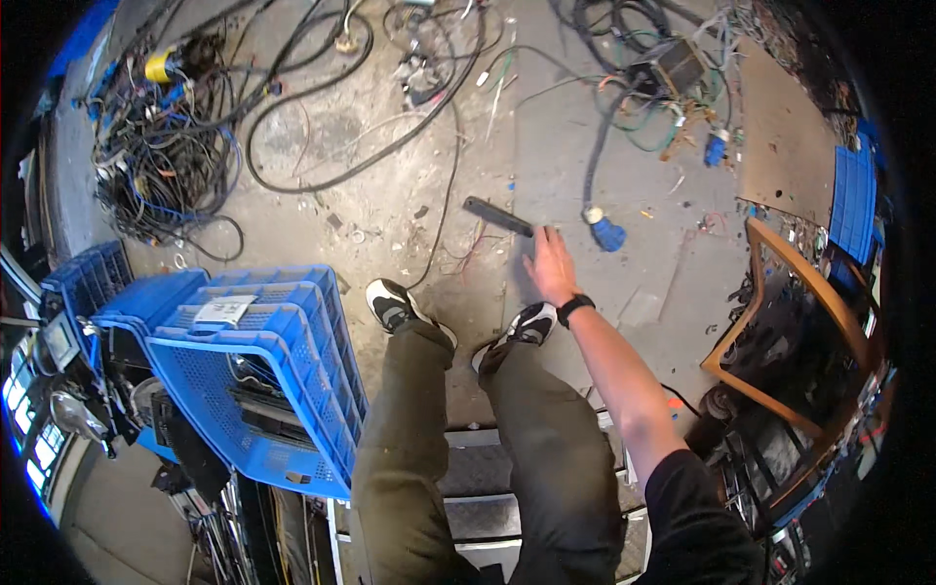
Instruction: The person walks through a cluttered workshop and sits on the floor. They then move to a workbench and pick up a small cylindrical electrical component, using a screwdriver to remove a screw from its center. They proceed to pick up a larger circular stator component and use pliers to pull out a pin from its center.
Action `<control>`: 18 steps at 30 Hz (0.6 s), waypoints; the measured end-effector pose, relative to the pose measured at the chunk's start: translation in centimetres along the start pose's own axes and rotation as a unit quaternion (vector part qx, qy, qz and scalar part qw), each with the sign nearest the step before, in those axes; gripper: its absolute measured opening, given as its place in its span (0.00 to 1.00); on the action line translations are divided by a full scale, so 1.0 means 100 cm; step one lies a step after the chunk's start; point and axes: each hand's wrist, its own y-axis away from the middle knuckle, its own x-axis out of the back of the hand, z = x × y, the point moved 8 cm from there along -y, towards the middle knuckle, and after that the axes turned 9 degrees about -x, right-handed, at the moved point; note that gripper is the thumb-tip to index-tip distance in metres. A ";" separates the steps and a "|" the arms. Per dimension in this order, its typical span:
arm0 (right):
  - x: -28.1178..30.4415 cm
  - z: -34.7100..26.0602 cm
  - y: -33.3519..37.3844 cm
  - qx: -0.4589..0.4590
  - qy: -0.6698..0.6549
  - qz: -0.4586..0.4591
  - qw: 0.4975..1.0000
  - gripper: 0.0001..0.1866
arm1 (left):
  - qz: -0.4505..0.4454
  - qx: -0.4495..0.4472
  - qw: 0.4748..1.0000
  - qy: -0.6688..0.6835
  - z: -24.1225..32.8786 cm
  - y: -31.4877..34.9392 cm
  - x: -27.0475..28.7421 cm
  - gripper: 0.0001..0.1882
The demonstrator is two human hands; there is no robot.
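My right hand (553, 267), with a dark band (575, 309) at its wrist, reaches down from the lower right toward the floor. Its thumb stands apart from the other fingers. Right at its fingertips is the near end of a long, flat, dark bar (495, 214) with a small hole at its far end. Whether the fingers touch the bar I cannot make out, and no grip around it shows. My left hand is out of the picture.
Tangled cables (166, 166) lie at the far left, and a thick black cable (322, 185) loops nearby. A blue plug (608, 234) rests right of the bar. A blue crate (322, 390) stands left of my legs. At right is a curved wooden frame (814, 273).
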 end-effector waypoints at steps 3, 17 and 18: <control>-0.024 0.027 -0.007 -0.066 0.034 -0.003 0.997 0.29 | -0.042 -0.019 0.999 -0.014 0.028 -0.055 0.000 0.10; 0.106 -0.073 0.087 -0.221 -0.623 -0.331 0.673 0.27 | -0.053 0.039 0.997 0.027 -0.051 0.026 0.028 0.10; 0.139 -0.095 0.103 -0.208 -0.641 -0.341 0.655 0.26 | -0.057 0.044 0.997 0.029 -0.057 0.041 0.039 0.10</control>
